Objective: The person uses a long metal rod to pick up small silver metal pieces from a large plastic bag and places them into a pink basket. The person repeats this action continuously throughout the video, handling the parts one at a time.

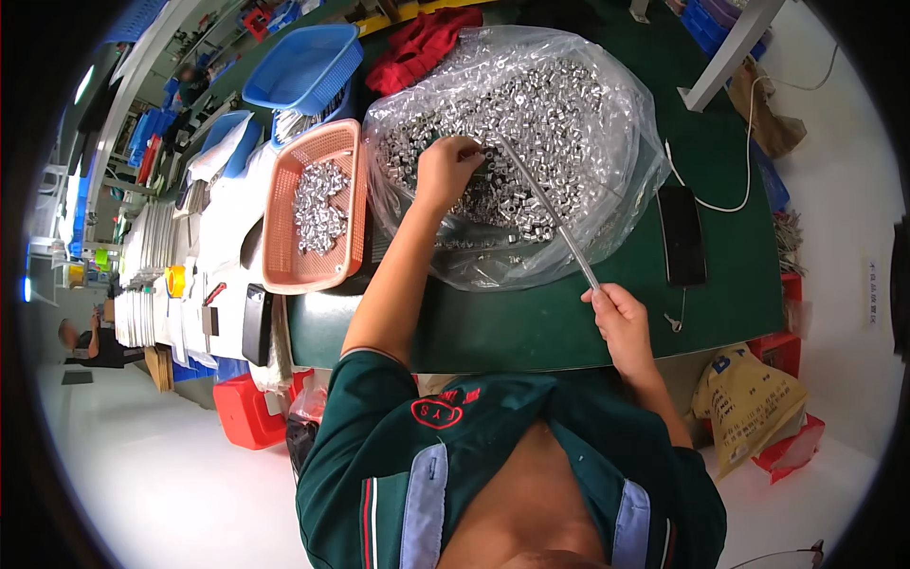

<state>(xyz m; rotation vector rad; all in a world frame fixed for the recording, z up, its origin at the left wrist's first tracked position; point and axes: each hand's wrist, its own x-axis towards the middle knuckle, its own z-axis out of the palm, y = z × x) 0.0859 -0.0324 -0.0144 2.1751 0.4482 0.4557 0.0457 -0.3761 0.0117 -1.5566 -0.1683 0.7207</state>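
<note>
The left hand [447,169] reaches into the pile of small metal parts [531,123] at the upper middle of the frame, fingers bunched together and pinching some of them. The right hand [618,318] — lower right of centre — is closed around a thin metal rod [550,211] slanting up into the clear plastic bag [607,204]. An orange basket [284,204] with more parts sits just left, on the green table [531,322].

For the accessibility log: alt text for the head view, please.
A person's left hand picks among small silver metal parts in a clear plastic bag on a green table, while the right hand holds a thin metal rod pointing into the pile.
</note>
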